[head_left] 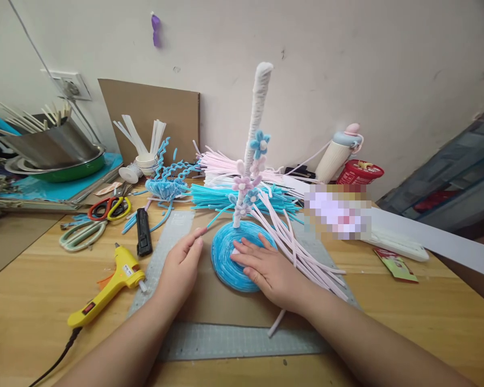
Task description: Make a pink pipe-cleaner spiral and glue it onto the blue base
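A round base (226, 258) wound in blue pipe cleaner lies in front of me. My right hand (262, 266) rests on top of it, palm down with the fingers spread. Under its fingertips a small pale pink bit shows, mostly hidden. At the back of the base rises a white wrapped post (258, 102) that carries a blue flower (260, 144) and several pink and blue ones. To the left of the base, my left hand (185, 258) is closed, its fingertips pinching the end of a blue pipe cleaner (219, 215) that runs up toward the post.
A yellow glue gun (116, 282), a black cutter (143, 231) and scissors (83, 235) lie at left. Behind stand blue pipe cleaners (210, 198) and a cardboard sheet (157, 107). Loose pink pipe cleaners (306, 258) spread right, near a bottle (333, 156) and a red tub (358, 172).
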Demonstrator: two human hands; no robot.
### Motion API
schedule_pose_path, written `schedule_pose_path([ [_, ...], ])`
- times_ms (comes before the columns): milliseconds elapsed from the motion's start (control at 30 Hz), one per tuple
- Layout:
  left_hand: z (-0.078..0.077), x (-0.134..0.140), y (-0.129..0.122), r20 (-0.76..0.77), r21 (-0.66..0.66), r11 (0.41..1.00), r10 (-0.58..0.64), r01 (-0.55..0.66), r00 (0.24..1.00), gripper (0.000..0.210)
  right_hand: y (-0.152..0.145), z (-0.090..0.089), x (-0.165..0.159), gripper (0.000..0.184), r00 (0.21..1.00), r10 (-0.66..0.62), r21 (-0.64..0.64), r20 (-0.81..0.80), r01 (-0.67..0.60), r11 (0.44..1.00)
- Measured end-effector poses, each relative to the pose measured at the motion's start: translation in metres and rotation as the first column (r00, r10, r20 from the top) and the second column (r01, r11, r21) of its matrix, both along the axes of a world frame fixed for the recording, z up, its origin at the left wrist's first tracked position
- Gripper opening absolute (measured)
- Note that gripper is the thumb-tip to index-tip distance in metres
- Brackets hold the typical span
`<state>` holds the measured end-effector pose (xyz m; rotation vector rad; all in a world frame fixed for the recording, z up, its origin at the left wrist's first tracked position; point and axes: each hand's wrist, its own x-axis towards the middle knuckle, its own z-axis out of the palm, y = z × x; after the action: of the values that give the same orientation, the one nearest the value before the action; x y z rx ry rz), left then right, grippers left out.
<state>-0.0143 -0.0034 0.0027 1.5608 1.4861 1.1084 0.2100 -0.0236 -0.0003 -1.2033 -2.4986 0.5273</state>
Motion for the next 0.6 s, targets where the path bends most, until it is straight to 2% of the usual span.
schedule_pose_path([
  [267, 0.005, 0.003, -0.005, 0.010, -0.041, 0.998, -0.053, 0.054, 0.999, 0.044, -0.004, -0.001, -0.010, 0.038, 0.997, -0.077, 0.036, -0.028, 0.078, 0.996],
  [433, -0.001, 0.003, -0.004, 0.011, -0.014, 0.993, -0.120, 0.120, 0.993, 0.041, -0.004, -0.003, -0.008, 0.039, 0.998, -0.049, 0.083, 0.026, 0.047, 0.995],
  [600, -0.007, 0.001, 0.001, -0.055, -0.012, 0.987, -0.162, 0.161, 0.985, 0.044, -0.006, 0.000, -0.008, 0.045, 0.996, -0.017, 0.095, 0.089, 0.009, 0.995],
])
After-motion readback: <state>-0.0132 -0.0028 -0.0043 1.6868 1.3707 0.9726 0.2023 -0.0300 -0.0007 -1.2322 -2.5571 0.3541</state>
